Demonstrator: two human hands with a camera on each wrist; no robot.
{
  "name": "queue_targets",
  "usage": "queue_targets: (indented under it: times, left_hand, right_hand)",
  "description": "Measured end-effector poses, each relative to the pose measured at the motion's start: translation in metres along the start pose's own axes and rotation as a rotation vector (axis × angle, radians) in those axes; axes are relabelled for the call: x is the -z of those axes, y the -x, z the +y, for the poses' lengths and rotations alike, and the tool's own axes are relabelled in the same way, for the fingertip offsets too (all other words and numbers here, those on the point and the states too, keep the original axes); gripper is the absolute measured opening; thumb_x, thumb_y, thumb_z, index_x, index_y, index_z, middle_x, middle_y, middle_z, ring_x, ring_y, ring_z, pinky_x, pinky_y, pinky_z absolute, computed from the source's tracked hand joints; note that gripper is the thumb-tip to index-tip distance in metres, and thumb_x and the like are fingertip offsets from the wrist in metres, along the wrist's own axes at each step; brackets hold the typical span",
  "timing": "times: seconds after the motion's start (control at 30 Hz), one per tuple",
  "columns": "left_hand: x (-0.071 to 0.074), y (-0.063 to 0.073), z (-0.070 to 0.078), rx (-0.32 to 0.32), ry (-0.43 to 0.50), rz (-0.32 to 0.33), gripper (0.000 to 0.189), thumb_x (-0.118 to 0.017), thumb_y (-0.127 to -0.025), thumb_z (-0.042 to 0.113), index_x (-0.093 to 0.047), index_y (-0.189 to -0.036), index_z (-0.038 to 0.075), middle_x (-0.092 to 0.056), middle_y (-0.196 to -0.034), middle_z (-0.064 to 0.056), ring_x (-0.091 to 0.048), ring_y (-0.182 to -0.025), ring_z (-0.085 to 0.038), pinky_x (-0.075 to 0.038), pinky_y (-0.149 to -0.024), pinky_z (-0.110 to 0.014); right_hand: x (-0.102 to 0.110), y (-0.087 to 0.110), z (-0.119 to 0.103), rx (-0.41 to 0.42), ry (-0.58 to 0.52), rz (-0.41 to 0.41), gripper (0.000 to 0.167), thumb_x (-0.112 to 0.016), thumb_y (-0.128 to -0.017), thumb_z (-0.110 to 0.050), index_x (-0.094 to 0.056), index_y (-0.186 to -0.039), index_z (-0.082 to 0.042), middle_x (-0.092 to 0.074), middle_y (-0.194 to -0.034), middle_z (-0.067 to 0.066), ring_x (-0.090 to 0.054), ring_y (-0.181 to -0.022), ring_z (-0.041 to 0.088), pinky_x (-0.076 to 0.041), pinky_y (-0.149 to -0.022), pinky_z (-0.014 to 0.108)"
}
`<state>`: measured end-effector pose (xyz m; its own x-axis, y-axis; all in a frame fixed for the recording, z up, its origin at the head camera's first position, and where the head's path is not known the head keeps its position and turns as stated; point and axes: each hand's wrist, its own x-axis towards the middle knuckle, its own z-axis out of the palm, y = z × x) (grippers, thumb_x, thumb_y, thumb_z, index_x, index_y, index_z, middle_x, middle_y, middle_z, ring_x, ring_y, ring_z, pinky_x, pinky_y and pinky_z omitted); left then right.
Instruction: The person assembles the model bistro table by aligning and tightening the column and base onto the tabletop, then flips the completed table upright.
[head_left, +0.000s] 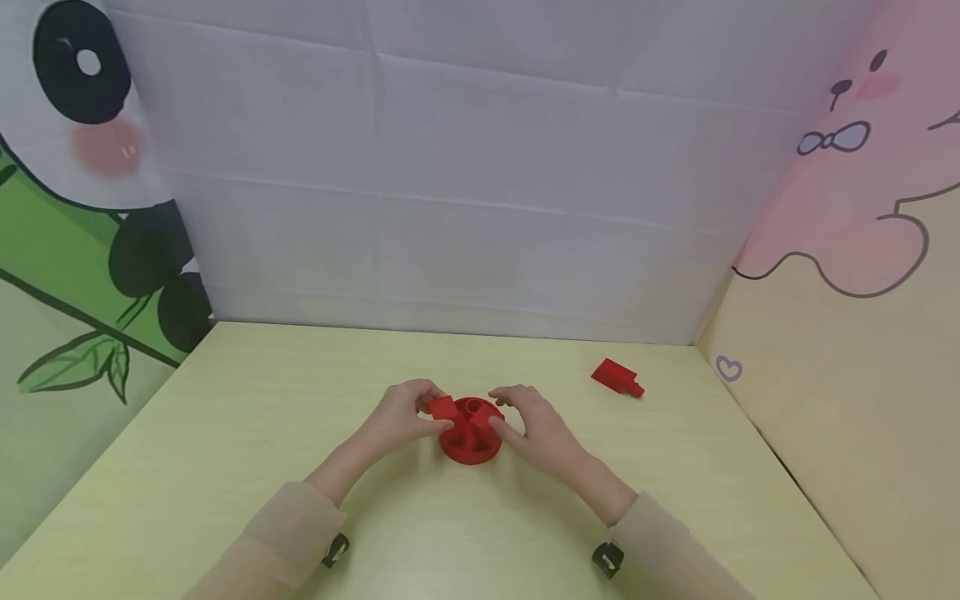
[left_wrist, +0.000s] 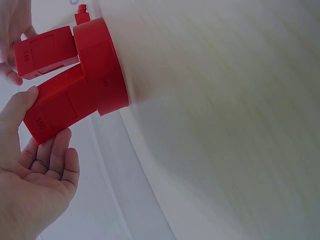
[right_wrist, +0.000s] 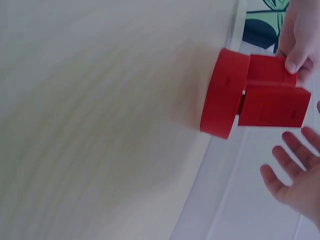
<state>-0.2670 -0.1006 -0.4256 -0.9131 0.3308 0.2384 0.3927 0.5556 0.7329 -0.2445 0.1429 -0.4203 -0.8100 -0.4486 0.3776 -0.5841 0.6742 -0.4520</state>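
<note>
A round red base with sockets sits on the table between the two hands. Two red rectangular blocks stand up from it, slightly tilted. My left hand pinches the left block between thumb and fingers; its lower end meets the base. Beside the right block is my right hand, its fingers spread and apart from the block in the right wrist view. Raised marks show on both blocks in the left wrist view. How deep the blocks sit in the sockets is hidden.
Another red block with a narrow stepped end lies toward the back right of the pale table. A white cloth wall rises behind the table, with printed panels at both sides.
</note>
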Motion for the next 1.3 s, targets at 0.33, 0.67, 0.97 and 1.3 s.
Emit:
queue_targets:
  times: [0.33, 0.67, 0.97, 1.3]
  left_hand:
    - [-0.001, 0.000, 0.000, -0.015, -0.001, 0.011, 0.029, -0.080, -0.074, 0.017, -0.067, -0.098, 0.009, -0.064, -0.083, 0.004, -0.060, -0.078, -0.018, -0.049, -0.068, -0.026]
    - [-0.003, -0.002, -0.005, -0.031, -0.017, 0.009, 0.030, -0.080, -0.074, 0.018, -0.067, -0.098, 0.008, -0.065, -0.084, 0.004, -0.061, -0.080, -0.022, -0.049, -0.067, -0.026]
    - [-0.004, -0.002, -0.005, -0.008, -0.001, 0.002, 0.031, -0.080, -0.074, 0.018, -0.066, -0.100, 0.008, -0.065, -0.085, 0.004, -0.061, -0.079, -0.019, -0.049, -0.065, -0.026]
    - [-0.003, -0.001, -0.005, 0.010, 0.010, -0.003, 0.031, -0.080, -0.075, 0.017, -0.066, -0.101, 0.008, -0.064, -0.085, 0.003, -0.061, -0.083, -0.022, -0.049, -0.067, -0.027]
  right_hand:
    - [0.010, -0.007, 0.026, 0.190, -0.289, -0.224, 0.048, -0.052, -0.093, -0.007, -0.044, -0.139, -0.014, -0.047, -0.140, -0.003, -0.042, -0.128, 0.017, -0.045, -0.096, 0.047]
    - [0.006, -0.014, 0.037, 0.288, -0.260, -0.350, 0.053, -0.047, -0.088, 0.004, -0.048, -0.136, -0.017, -0.044, -0.142, -0.001, -0.039, -0.130, 0.017, -0.040, -0.102, 0.042]
    - [0.003, -0.016, 0.033, 0.258, -0.186, -0.254, 0.039, -0.057, -0.091, -0.006, -0.056, -0.128, -0.015, -0.055, -0.128, 0.000, -0.047, -0.120, 0.016, -0.044, -0.098, 0.038]
    - [-0.010, -0.015, 0.026, 0.123, -0.135, -0.083, 0.038, -0.070, -0.086, -0.020, -0.061, -0.122, -0.013, -0.061, -0.112, -0.002, -0.057, -0.101, 0.026, -0.051, -0.084, 0.039]
